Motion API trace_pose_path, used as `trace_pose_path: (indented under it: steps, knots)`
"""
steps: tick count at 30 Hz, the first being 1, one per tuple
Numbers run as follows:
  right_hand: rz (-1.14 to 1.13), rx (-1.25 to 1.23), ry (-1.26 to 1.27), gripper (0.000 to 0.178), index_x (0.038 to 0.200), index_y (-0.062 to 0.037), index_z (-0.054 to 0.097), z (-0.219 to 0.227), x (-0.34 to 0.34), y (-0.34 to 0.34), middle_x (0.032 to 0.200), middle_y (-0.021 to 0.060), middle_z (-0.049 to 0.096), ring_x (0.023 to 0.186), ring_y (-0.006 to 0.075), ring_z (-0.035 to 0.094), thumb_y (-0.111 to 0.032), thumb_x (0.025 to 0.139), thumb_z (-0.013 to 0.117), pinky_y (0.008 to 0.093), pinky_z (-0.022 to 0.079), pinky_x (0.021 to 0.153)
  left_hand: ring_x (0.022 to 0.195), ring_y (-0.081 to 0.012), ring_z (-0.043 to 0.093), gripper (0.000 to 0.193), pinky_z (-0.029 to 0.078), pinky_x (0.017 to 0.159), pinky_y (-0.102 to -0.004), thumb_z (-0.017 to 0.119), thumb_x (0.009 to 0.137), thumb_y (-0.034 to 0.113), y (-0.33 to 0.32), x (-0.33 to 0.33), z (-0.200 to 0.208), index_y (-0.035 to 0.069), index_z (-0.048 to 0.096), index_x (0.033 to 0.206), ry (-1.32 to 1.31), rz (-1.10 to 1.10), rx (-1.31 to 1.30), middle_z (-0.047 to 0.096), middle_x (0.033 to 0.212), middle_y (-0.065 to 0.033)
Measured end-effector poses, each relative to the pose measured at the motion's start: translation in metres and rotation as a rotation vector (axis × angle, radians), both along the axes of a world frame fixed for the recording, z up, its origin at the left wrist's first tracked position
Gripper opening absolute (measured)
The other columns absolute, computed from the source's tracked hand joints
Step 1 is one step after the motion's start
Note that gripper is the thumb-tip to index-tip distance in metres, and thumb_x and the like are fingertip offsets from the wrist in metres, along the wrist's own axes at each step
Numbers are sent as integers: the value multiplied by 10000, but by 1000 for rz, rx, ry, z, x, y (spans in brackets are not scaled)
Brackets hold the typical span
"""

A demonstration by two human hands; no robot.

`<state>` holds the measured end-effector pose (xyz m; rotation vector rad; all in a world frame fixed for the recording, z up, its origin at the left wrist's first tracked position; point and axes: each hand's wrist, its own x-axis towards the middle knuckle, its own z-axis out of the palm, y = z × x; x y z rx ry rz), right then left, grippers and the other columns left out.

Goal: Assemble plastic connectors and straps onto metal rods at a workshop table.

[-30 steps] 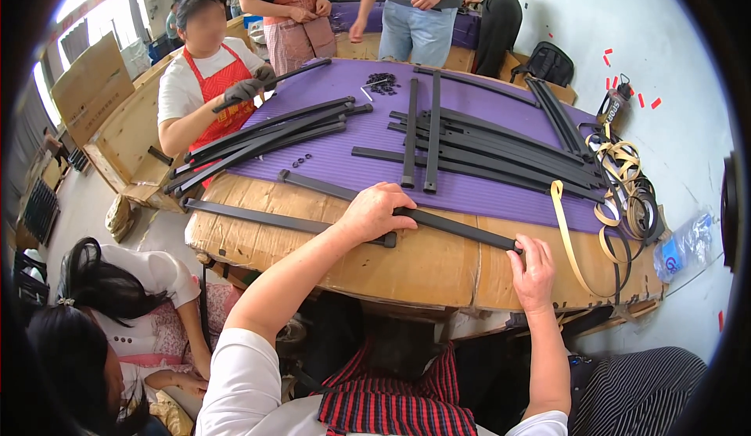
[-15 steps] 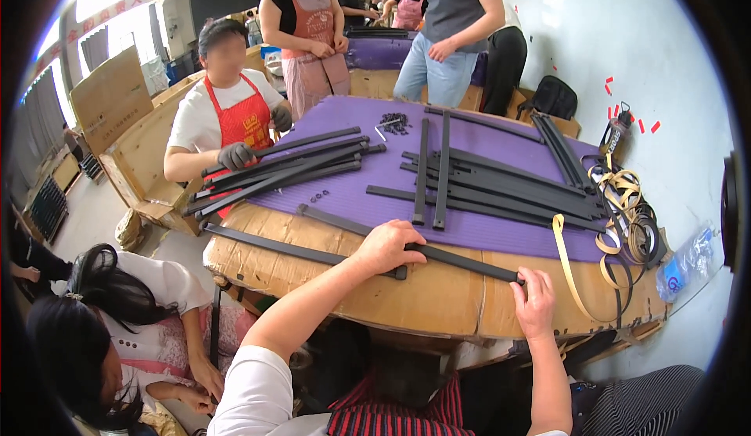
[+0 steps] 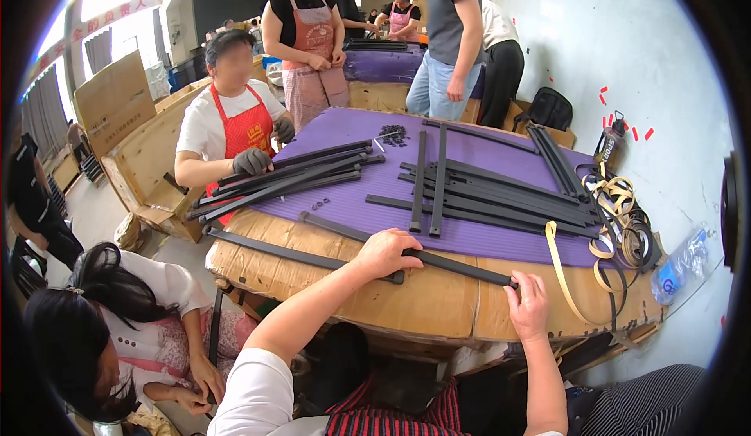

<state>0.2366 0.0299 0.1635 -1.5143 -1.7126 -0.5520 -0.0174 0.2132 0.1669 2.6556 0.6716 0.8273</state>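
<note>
Worktop (image 3: 438, 303): tan, its near strip bare, the rest mostly under a purple mat.
Purple mat (image 3: 328, 132): ribbed, with black bars spread over it.
Co-worker (image 3: 254, 129): at the worktop's left side, in a red apron, one gray-gloved hand on the left bundle.
Right stack (image 3: 501, 193): black bars lying side by side, two more laid across their left part.
Left bundle (image 3: 301, 176): black bars, some overlapping.
Strap tangle (image 3: 618, 193): yellow and black loops at the right edge.
Held bar (image 3: 461, 267): black, slanting across the worktop's near part, passing under the left hand.
Left hand (image 3: 385, 251): grip closed around the held bar near its middle.
Right hand (image 3: 530, 303): grip narrow, thumb and fingers at the held bar's right end.
Small black parts (image 3: 393, 134): heaped on the mat's far part.
</note>
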Motion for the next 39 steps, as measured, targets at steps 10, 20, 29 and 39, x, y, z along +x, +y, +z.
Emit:
trace_pose_path:
  steps: [10,20,29,39]
  knots:
    - [7,-2,14,354,971,-45,536,-1,0,-1,797,86,575,802,276,541,15,649,669,360,457,692,907,-275,556,336,445,792,-355,683,704,313,-3,-1,1,61,634,922,32,31,-25,626,924,-92]
    - [14,0,18,372,984,-35,532,-2,0,0,799,94,571,799,277,537,30,644,669,365,454,692,858,-270,550,325,451,771,-348,692,696,273,-6,0,3,76,613,942,-90,-23,102,608,859,-70]
    - [2,43,51,337,1023,-23,528,-4,1,0,860,104,584,827,272,542,-24,712,658,362,455,716,758,-292,499,160,427,700,-370,551,696,-14,-2,-2,2,79,586,821,-305,151,212,514,728,-84]
    - [-20,7,73,313,1051,-27,531,-9,5,0,919,100,573,854,235,546,-33,753,629,317,456,674,779,-289,510,136,438,690,-372,506,741,3,0,-2,-7,88,612,738,-216,84,91,516,713,-94]
